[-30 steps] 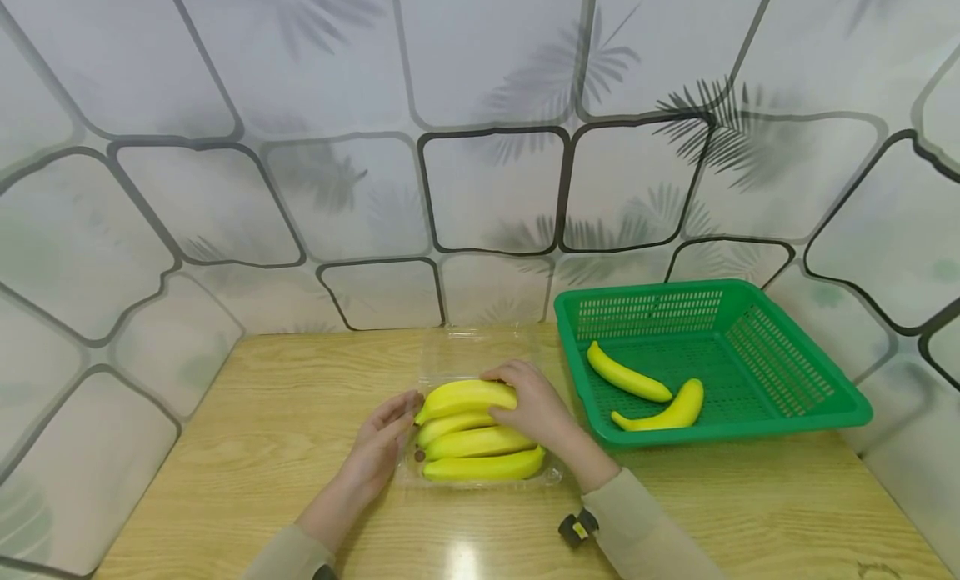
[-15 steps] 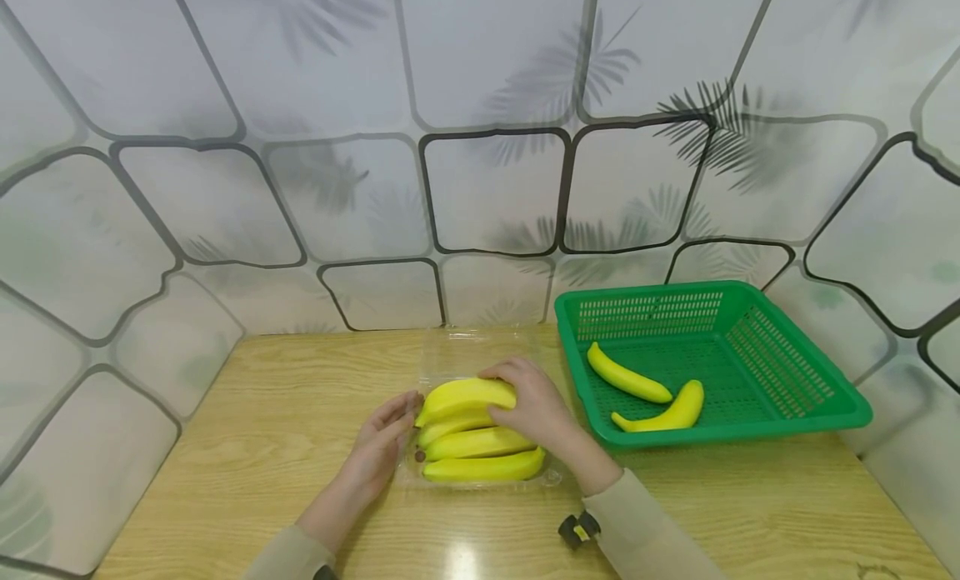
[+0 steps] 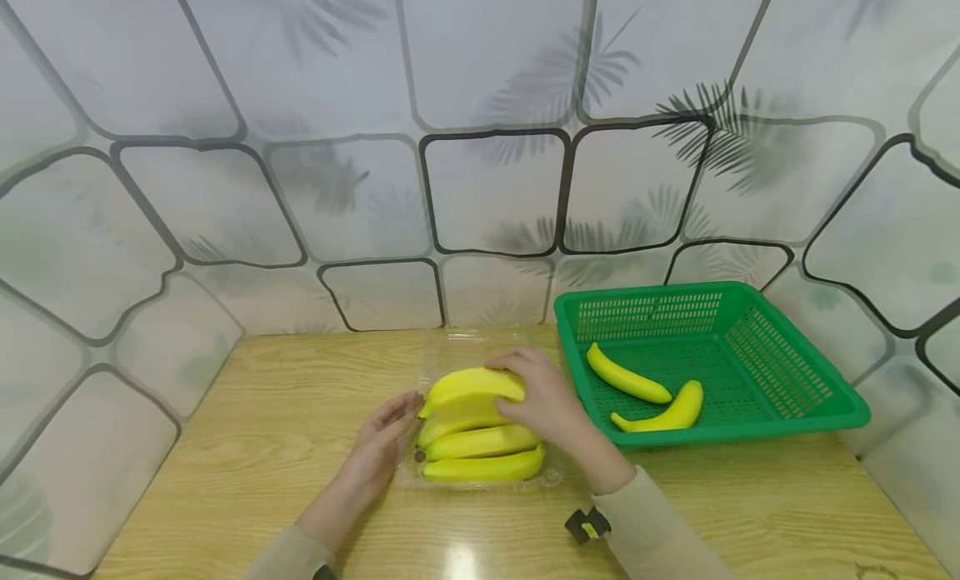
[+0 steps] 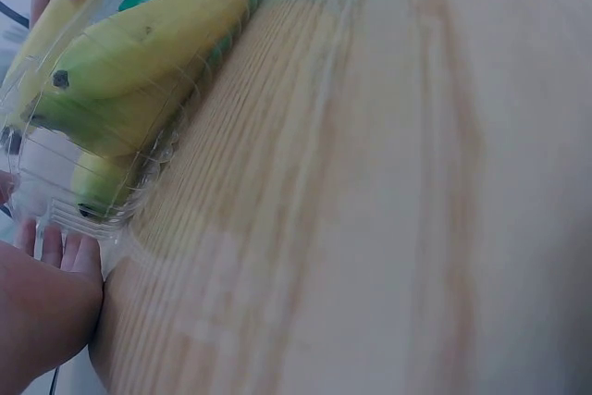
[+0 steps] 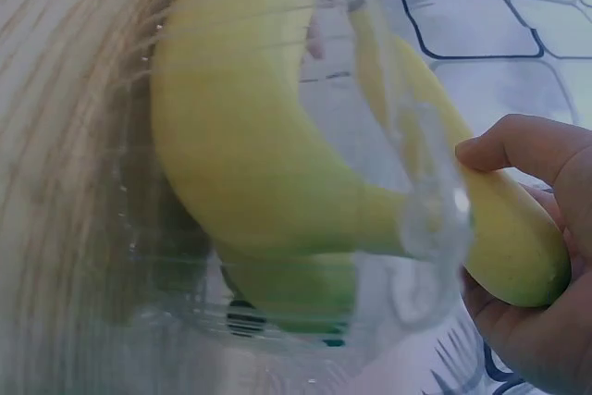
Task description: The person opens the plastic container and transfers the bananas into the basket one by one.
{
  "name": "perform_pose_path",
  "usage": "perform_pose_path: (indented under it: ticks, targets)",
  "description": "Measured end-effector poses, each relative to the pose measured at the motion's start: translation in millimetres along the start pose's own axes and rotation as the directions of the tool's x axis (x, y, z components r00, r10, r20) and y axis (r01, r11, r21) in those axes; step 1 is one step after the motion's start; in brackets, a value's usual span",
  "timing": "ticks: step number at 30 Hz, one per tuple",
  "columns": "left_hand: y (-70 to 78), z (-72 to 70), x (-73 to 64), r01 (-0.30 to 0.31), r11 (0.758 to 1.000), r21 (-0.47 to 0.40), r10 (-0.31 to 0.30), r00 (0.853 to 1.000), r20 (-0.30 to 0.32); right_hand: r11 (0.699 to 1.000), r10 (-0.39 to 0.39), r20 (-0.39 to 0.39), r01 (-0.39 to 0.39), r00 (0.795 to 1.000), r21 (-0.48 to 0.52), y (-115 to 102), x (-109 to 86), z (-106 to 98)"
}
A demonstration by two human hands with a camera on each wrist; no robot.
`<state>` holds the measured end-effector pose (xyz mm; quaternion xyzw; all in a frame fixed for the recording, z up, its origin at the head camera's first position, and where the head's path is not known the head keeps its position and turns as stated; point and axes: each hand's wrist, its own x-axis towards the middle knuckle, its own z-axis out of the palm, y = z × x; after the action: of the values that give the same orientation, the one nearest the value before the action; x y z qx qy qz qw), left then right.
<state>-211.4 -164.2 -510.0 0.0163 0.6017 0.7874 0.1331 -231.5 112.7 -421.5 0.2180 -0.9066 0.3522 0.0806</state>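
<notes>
A clear plastic clamshell box (image 3: 553,477) holds several yellow bananas (image 3: 486,466) laid side by side, its lid (image 3: 468,347) folded back toward the wall. My right hand (image 3: 546,401) grips the right end of the rearmost banana (image 3: 476,386). In the right wrist view the thumb and fingers pinch this banana (image 5: 518,238) near its tip, and it sits above the box wall. Against the box's left side rests my left hand (image 3: 378,442), its fingers extended. The left wrist view shows these fingertips (image 4: 69,252) at the box's end.
A green plastic basket (image 3: 858,409) stands on the right with two bananas inside, one straighter (image 3: 626,376) and one curved (image 3: 675,409). The wooden table (image 3: 300,397) meets a patterned wall (image 3: 487,188) behind the box.
My right hand has moved slightly up and to the right, lifting the rearmost banana with it. The left hand has stayed at the box's side.
</notes>
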Motion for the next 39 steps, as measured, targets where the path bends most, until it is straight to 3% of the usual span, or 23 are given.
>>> perform_pose_path:
  ticks: [9,29,39]
  targets:
    - [-1.1,-0.4,2.0,-0.005,1.0,-0.004,0.005,1.0,-0.008,0.998,-0.067,-0.07,0.065,0.995,-0.025,1.9,-0.5,-18.1]
    - [-0.9,0.8,2.7,-0.01,1.0,0.029,0.011,0.999,-0.04,0.995,-0.098,-0.168,0.096,0.981,-0.015,17.0,-6.0,-47.7]
    - [-1.3,1.0,3.9,-0.004,1.0,-0.007,0.004,0.999,-0.043,0.997,-0.074,-0.197,0.072,0.978,-0.02,27.3,-10.9,-62.7]
